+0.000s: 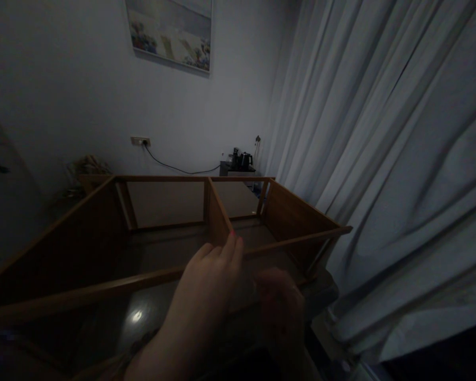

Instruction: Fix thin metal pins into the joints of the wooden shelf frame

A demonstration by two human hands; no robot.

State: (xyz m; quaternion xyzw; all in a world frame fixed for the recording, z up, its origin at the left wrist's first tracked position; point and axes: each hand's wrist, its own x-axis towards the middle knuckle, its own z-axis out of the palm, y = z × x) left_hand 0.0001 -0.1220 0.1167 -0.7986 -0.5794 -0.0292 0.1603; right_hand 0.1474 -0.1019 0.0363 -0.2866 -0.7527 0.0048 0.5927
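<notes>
A wooden cabinet frame [103,222] lies on its back on the dark floor, open side up, with a middle divider panel [218,211]. My left hand [210,280] reaches over the near rail [103,291], fingers together, their tips touching the near end of the divider. My right hand [281,312] is dim and blurred just to the right, below the rail. Its fingers look curled. What it holds, if anything, is too dark to make out.
Long grey curtains [381,159] hang close on the right. A white wall stands behind with a picture [170,32], a socket and cable [140,141], and a small table with a kettle [241,161]. The floor is glossy.
</notes>
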